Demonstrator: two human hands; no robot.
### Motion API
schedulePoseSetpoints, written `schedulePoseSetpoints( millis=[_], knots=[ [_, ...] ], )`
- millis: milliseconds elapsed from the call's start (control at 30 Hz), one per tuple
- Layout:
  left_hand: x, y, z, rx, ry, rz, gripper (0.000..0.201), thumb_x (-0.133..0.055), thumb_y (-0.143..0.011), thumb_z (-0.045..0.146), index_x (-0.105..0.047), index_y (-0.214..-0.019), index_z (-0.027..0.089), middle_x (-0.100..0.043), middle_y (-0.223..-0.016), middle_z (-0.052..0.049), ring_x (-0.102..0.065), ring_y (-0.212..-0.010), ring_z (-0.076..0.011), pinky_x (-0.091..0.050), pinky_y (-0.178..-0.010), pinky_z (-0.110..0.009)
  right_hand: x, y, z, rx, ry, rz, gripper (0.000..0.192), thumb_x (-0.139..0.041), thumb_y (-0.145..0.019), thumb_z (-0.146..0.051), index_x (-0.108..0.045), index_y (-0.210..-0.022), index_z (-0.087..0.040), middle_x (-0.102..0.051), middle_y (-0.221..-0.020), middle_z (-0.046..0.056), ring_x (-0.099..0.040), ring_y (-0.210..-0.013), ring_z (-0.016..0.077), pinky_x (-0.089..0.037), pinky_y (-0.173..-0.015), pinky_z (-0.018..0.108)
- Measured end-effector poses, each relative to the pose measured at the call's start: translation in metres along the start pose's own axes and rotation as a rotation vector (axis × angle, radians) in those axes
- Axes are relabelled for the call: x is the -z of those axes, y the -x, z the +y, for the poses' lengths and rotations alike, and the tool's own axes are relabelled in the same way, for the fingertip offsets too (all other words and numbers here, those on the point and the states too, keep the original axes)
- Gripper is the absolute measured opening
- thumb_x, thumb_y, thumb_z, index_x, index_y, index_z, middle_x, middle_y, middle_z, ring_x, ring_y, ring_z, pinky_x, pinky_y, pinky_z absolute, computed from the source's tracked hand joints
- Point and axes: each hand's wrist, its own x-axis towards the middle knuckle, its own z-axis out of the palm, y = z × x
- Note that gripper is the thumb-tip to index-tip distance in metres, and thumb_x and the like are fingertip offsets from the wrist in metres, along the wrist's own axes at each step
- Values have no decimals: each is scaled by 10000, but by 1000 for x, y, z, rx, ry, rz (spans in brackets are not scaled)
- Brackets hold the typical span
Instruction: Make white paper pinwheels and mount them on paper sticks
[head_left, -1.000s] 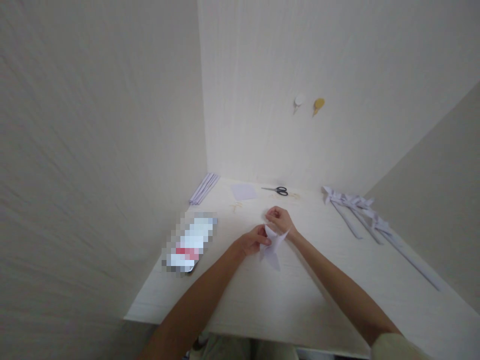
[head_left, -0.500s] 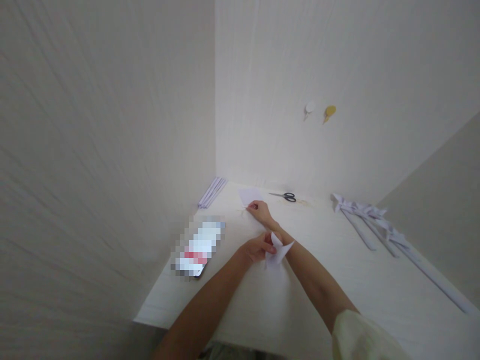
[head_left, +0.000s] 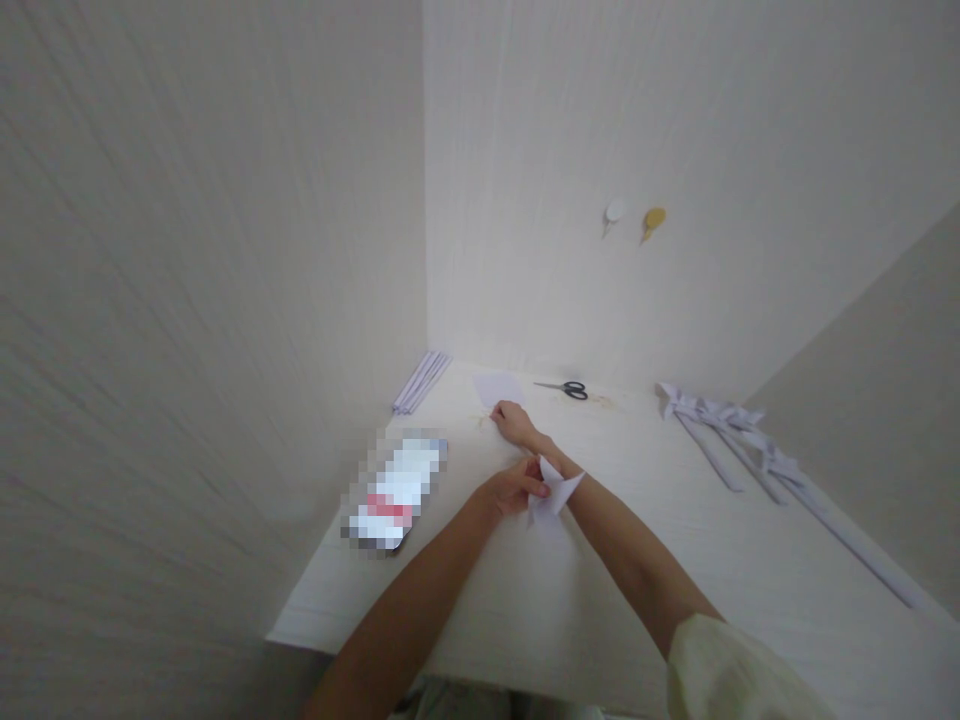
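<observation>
My left hand [head_left: 519, 486] pinches a folded white paper pinwheel [head_left: 551, 497] whose pointed blades spread out beside my right forearm. Crossing over beyond it, my right hand [head_left: 514, 422] reaches to the table with its fingertips pressed together. Small thin yellowish strands [head_left: 481, 421] lie right by those fingertips; whether one is between them I cannot make out. A flat white paper sheet [head_left: 497, 388] lies just behind the right hand. Scissors with black handles [head_left: 574, 390] rest farther right, near the wall.
Rolled paper sticks [head_left: 422, 383] lie at the back left. A phone [head_left: 400, 495], its screen blurred out, sits left of my hands. Several paper pinwheels on sticks [head_left: 720, 415] lie at the right. Two hooks, white [head_left: 615, 210] and yellow [head_left: 655, 218], are on the wall.
My right fingers have closed more tightly beside the thin strands. The left hand keeps its hold on the paper pinwheel. The whole view has shifted slightly.
</observation>
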Motion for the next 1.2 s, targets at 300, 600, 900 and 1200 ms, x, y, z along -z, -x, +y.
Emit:
schedulePoseSetpoints(
  millis=[300, 600, 900, 1200],
  knots=[
    [-1, -4, -2, 0, -9, -6, 325, -700, -326, 123, -522, -598, 121, -555, -487, 35, -477, -396, -67, -326, -378, -164, 16, 26, 15, -37, -241, 30, 285, -451, -815, -280, -476, -1068, -152, -510, -1067, 70, -529, -890, 169, -450, -740, 371],
    [-19, -1, -9, 68, -74, 48, 279, -675, -357, 65, -561, -607, 113, -593, -504, 15, -522, -421, -87, -399, -440, -181, 38, 85, 57, -98, -645, 128, 266, -459, -811, -276, -492, -1035, -136, -541, -993, 59, -549, -805, 143, -468, -671, 326],
    [-17, -10, -17, -88, -169, 358, 231, -675, -459, 134, -602, -675, 92, -632, -586, -29, -559, -485, -105, -439, -512, -213, 58, 155, 80, -62, -1008, 275, 179, -556, -639, -209, -547, -811, -160, -557, -554, -45, -498, -464, 76, -405, -489, 212],
    [-13, -18, -24, -272, -258, 627, 177, -691, -449, 112, -553, -560, 116, -571, -470, 30, -519, -416, -82, -399, -439, -186, 63, 168, 85, -122, -1173, 572, 202, -613, -633, -273, -485, -755, -176, -613, -596, -25, -469, -432, 58, -379, -460, 192]
  ],
)
